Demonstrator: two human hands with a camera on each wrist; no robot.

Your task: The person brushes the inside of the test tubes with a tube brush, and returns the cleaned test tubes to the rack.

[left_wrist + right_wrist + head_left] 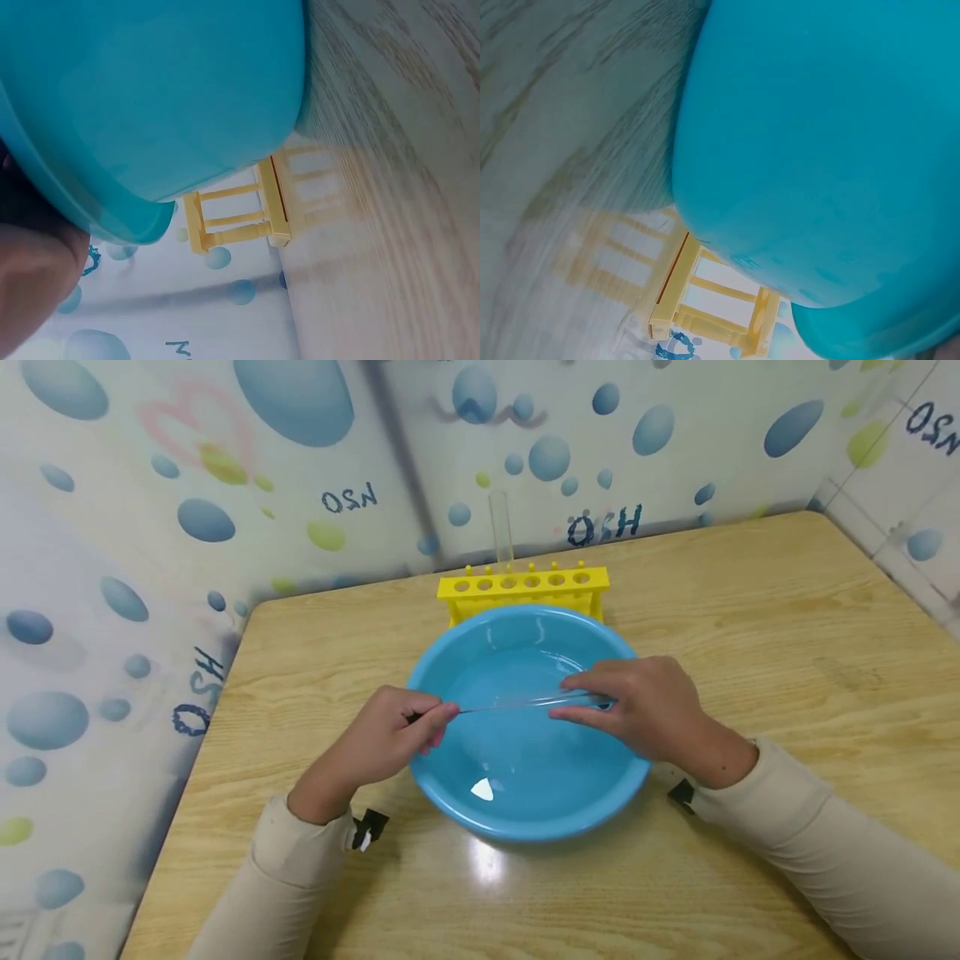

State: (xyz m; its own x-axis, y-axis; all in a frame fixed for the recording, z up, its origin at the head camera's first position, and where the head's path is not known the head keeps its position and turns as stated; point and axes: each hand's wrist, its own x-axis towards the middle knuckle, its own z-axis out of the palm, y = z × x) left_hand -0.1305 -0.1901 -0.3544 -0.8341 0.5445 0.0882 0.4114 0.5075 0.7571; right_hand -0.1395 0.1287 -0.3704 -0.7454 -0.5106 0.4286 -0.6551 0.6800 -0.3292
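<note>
I watch remotely as the left hand (390, 735) pinches a thin rod (474, 709) and the right hand (656, 706) grips a clear tube (551, 700) between them, above the blue basin (525, 832); 1 slackened grip, I judge, could drop the tube.

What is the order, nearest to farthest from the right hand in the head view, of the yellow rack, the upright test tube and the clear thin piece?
1. Clear thin piece: held by the right hand, extending to its left.
2. Yellow rack: beyond the basin, ahead and left.
3. Upright test tube: rising at the rack's back edge.
</note>
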